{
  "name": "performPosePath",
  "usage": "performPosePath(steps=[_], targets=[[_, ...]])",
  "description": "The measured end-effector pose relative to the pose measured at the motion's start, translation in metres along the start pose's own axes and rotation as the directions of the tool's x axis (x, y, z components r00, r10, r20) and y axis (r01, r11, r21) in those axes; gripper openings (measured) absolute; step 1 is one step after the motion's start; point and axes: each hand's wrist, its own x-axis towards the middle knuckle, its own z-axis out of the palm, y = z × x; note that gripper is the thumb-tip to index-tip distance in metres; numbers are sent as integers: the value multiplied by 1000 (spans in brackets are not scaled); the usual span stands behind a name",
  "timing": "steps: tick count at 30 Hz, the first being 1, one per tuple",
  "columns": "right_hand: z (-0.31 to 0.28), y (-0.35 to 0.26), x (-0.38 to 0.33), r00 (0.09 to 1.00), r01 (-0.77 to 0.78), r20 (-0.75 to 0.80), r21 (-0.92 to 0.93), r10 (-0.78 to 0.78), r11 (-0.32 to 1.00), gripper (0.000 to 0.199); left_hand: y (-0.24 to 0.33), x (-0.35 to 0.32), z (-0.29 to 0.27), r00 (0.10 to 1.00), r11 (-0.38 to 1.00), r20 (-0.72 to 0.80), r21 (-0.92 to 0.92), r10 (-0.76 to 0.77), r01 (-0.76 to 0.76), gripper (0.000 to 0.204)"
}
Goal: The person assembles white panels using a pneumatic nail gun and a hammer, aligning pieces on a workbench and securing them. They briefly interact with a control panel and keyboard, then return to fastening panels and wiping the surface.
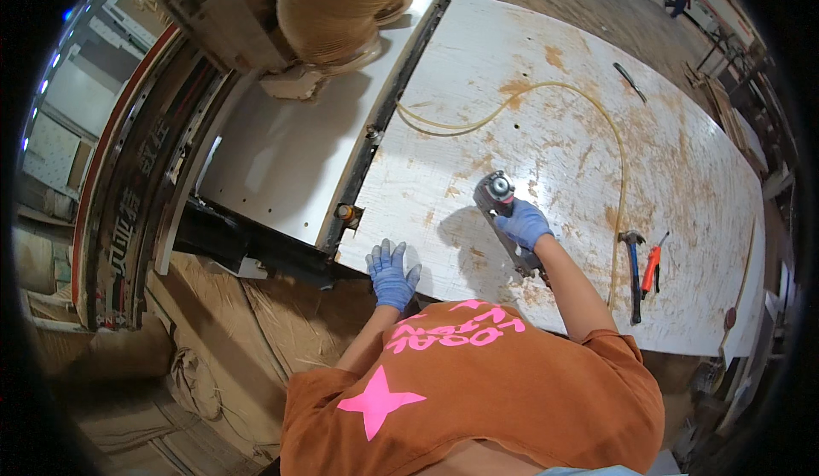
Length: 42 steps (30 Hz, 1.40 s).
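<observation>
I see the right hand (pixel 524 223), blue-gloved, with its grip clenched around a grey metal power tool (pixel 503 211) with a round head. The tool lies on the stained white worktop (pixel 682 177), long axis diagonal, head pointing up-left, away from me. The left hand (pixel 392 274) rests flat, fingers spread, grip released, near the worktop edge.

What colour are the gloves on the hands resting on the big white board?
Blue, on both the left hand and right hand; head view.
</observation>
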Motion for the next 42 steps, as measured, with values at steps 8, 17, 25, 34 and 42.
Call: performPosePath(steps=[8,17,25,34,42], targets=[[12,5,2,999,45,-4,-67,-46,997,50,14,-3,17,996,995,-89,98,10,-1,60],[7,5,1,998,57,2,-44,-56,997,50,18,-2,16,995,995,-100,104,9,1,58],[1,2,-3,996,85,23,-27,-85,996,50,19,-2,16,997,993,-84,121,-2,12,58],[7,7,5,997,72,45,-35,-70,997,51,18,-2,17,995,991,-97,133,7,6,58],[5,6,3,995,94,37,-32,-93,995,50,19,-2,17,996,992,-87,129,-2,13,58]])
